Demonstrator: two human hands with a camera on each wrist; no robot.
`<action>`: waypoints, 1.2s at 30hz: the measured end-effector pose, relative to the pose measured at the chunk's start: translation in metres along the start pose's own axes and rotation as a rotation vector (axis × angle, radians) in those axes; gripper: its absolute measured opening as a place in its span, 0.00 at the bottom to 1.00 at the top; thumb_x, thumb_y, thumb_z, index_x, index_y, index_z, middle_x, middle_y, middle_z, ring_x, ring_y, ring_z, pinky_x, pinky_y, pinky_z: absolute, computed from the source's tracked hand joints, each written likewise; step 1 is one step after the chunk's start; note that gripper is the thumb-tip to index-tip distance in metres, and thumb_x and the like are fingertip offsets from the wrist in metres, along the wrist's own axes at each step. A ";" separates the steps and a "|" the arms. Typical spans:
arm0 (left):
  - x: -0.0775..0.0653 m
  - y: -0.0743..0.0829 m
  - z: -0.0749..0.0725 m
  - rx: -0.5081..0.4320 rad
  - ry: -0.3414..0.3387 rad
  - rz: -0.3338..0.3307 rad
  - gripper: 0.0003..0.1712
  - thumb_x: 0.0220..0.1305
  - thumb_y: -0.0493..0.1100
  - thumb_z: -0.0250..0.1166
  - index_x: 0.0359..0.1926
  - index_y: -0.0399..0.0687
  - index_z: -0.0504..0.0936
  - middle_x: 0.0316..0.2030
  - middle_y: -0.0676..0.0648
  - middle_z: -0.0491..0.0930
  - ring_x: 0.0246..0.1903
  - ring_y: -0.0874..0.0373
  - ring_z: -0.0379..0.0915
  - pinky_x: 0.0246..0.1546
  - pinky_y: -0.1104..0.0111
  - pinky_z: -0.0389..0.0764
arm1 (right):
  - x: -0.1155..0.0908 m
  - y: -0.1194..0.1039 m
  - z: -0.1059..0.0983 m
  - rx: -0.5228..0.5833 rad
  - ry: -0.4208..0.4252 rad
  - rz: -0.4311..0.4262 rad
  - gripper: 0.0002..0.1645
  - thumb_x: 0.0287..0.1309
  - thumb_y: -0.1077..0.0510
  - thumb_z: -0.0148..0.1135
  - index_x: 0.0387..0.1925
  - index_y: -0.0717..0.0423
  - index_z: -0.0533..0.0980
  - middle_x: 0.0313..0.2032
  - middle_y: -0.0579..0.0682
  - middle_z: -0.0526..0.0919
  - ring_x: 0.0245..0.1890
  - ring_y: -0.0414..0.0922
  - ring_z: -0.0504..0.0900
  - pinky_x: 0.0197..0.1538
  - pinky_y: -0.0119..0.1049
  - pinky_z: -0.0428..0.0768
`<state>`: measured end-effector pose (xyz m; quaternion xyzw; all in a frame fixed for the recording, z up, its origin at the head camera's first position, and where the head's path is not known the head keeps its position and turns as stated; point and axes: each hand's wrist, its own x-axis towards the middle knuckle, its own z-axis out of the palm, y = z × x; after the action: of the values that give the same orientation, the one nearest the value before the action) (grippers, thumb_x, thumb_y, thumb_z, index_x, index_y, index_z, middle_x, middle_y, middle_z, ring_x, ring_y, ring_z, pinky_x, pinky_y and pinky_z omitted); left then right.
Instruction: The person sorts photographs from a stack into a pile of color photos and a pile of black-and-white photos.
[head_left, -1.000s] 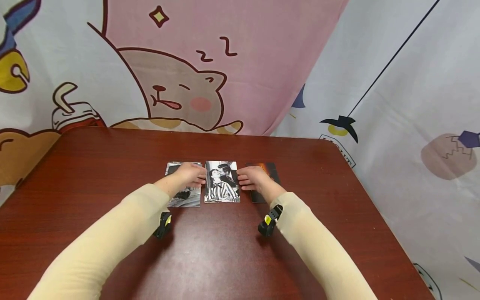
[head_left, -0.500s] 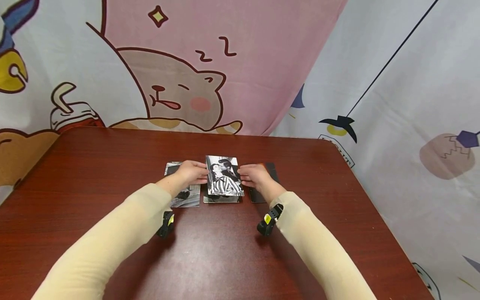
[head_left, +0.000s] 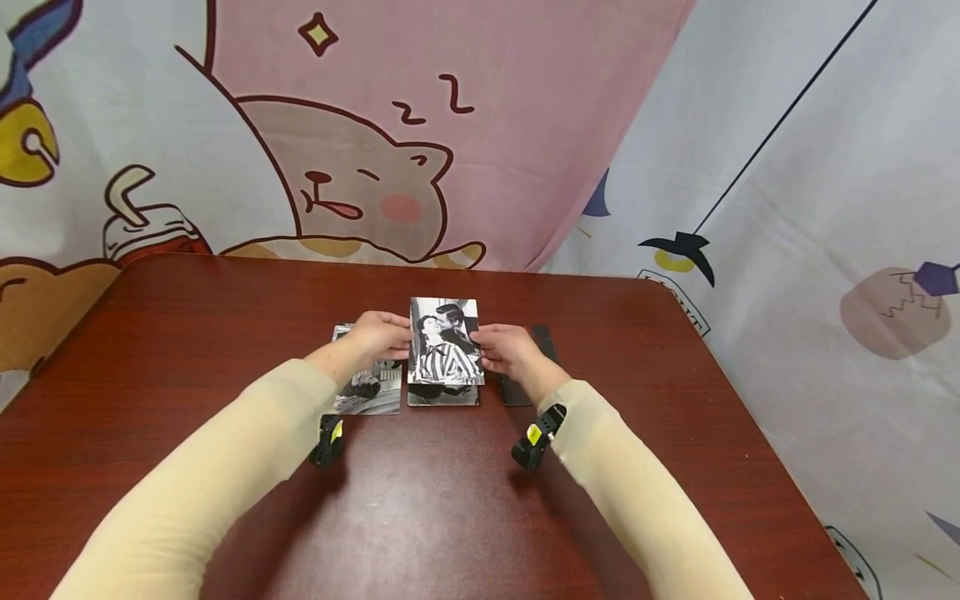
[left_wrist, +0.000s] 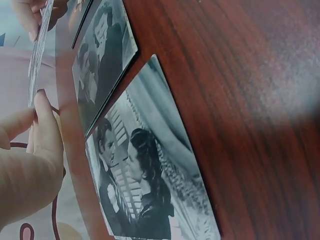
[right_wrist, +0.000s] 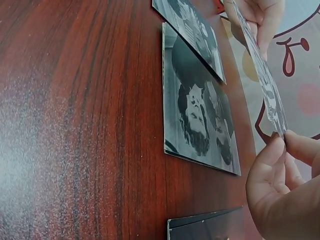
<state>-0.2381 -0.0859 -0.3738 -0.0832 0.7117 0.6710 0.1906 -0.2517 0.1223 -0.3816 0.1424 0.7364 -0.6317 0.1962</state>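
Note:
A black-and-white photo card, showing a couple and a striped garment, is held up over the middle of the row. My left hand pinches its left edge between thumb and fingers, and my right hand pinches the right edge. Seen edge-on in the left wrist view, the held card stands tilted. Beneath it lies a middle photo card, mostly covered in the head view. A left photo card of two people lies partly under my left hand, and a dark card partly behind my right.
The cards lie in a row on a reddish-brown wooden table. Behind its far edge hangs a curtain printed with cartoon animals. A black wrist camera sits below my left wrist, with another on the right.
The striped-garment photo card has been lifted off the middle pile and moved up and away, uncovering part of another photo card beneath. Both hands rose slightly with it.

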 end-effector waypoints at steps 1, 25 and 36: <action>-0.001 0.001 -0.001 0.001 0.001 -0.001 0.24 0.64 0.29 0.53 0.60 0.25 0.64 0.31 0.47 0.72 0.26 0.64 0.71 0.33 0.76 0.84 | 0.000 0.000 0.001 0.001 0.000 0.001 0.21 0.60 0.63 0.58 0.55 0.63 0.71 0.19 0.41 0.71 0.16 0.34 0.69 0.20 0.20 0.72; -0.011 0.009 -0.030 0.108 0.004 -0.018 0.25 0.66 0.32 0.52 0.62 0.26 0.63 0.37 0.46 0.72 0.24 0.67 0.72 0.36 0.76 0.84 | -0.008 -0.008 0.029 0.033 0.039 -0.064 0.15 0.56 0.65 0.62 0.46 0.65 0.75 0.16 0.42 0.71 0.14 0.34 0.69 0.18 0.22 0.73; -0.020 0.009 -0.047 0.138 0.002 -0.024 0.26 0.65 0.32 0.53 0.63 0.26 0.61 0.35 0.47 0.72 0.25 0.67 0.73 0.36 0.76 0.84 | -0.009 -0.011 0.047 0.050 0.025 -0.058 0.14 0.54 0.66 0.63 0.43 0.65 0.75 0.16 0.44 0.71 0.13 0.35 0.69 0.16 0.22 0.73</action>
<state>-0.2305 -0.1338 -0.3570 -0.0790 0.7555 0.6178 0.2035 -0.2437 0.0750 -0.3738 0.1336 0.7265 -0.6536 0.1648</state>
